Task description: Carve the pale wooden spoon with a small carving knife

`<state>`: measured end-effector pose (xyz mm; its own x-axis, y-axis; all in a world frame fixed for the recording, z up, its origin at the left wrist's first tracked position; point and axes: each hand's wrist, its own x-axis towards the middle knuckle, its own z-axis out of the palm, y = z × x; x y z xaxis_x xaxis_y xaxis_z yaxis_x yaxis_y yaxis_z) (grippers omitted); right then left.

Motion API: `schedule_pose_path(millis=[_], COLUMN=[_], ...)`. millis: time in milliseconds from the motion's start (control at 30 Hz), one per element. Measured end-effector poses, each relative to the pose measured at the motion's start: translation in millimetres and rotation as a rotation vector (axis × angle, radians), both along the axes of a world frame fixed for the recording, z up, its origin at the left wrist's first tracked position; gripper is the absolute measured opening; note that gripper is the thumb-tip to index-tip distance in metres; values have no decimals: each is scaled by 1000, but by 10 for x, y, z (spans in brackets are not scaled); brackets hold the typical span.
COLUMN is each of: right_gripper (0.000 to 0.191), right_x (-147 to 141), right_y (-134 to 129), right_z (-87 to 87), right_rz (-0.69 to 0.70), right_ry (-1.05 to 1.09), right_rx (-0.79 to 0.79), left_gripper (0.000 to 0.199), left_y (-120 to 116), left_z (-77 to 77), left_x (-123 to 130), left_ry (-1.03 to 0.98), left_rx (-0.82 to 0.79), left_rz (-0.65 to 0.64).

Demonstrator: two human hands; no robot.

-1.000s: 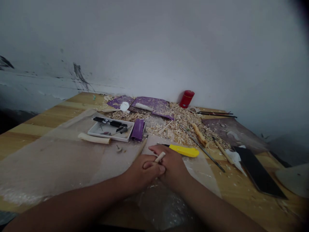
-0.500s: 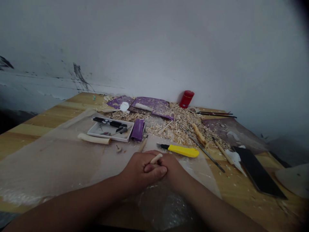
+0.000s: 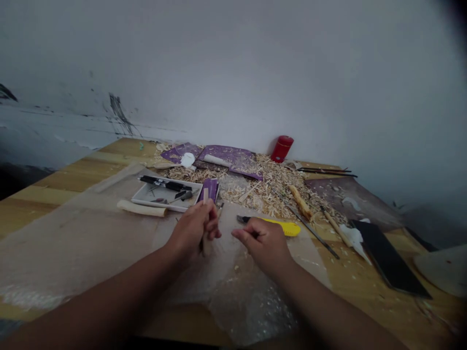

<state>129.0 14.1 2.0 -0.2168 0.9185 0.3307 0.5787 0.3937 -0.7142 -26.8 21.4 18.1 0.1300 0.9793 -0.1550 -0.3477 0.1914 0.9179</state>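
Note:
My left hand (image 3: 195,227) is wrapped round a pale wooden stick (image 3: 206,195), which stands roughly upright with its top above the fingers and its lower end below them. To the right, apart from it, my right hand (image 3: 263,240) has its fingers curled, thumb against the forefinger; whether anything small is between them cannot be made out. Just behind the right hand lies a yellow utility knife (image 3: 290,228), partly covered by it. A white tray (image 3: 175,206) with dark tools and a purple case (image 3: 210,187) are beyond the left hand.
Wood shavings (image 3: 270,187) are heaped at the back near a red container (image 3: 282,148). A curved pale wood piece (image 3: 141,209) lies left. On the right are a metal file (image 3: 317,236), a wooden-handled tool (image 3: 336,227) and a black slab (image 3: 388,257). Clear plastic sheeting (image 3: 91,243) covers the table.
My hands were clasped together round the pale stick. They have separated: the left has moved left with the stick, now upright, and the right has moved right, in front of the yellow knife.

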Motion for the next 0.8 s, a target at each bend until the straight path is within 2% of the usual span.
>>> schedule_pose_path(millis=[67,133,200,267,300,367,400,500,600,667,800], right_gripper=[39,43,41,28,29,49,53,35,14,7,9], right_x=[19,18,1,-24,-37,-62,-72,-91,-92,-89,-80], right_y=[2,-1,7,30,44,69,78,86,83,82,83], right_z=[0,-20,-51,-79,-87,-95,-95,-90,-86,-88,-102], right_rz=[-6,12,34,88,127,211,239,230,211,236,277], right_ry=[-24,-10,53,160,208,237,213,71,20,56,265], right_rx=[84,95,43,-51,-96,-169,-191,-194,-162,-175,-401], left_gripper=[24,21,18,15,14,14,15,21,26,25,16], left_y=[20,33,39,36,32,19,10,-19,-29,-14,37], left_z=[-7,-15,-25,-34,-38,-41,-42,-45,-66,-91,-133], left_x=[17,22,20,19,22,39,52,95,101,73,-1], left_ry=[-130,-201,-240,-269,-284,-301,-303,-297,-240,-125,83], left_rx=[-72,-114,-111,-83,-66,-49,-53,-56,0,41,122], left_rz=[-12,4,10,-5,-13,-13,-6,-21,-67,-74,-50])
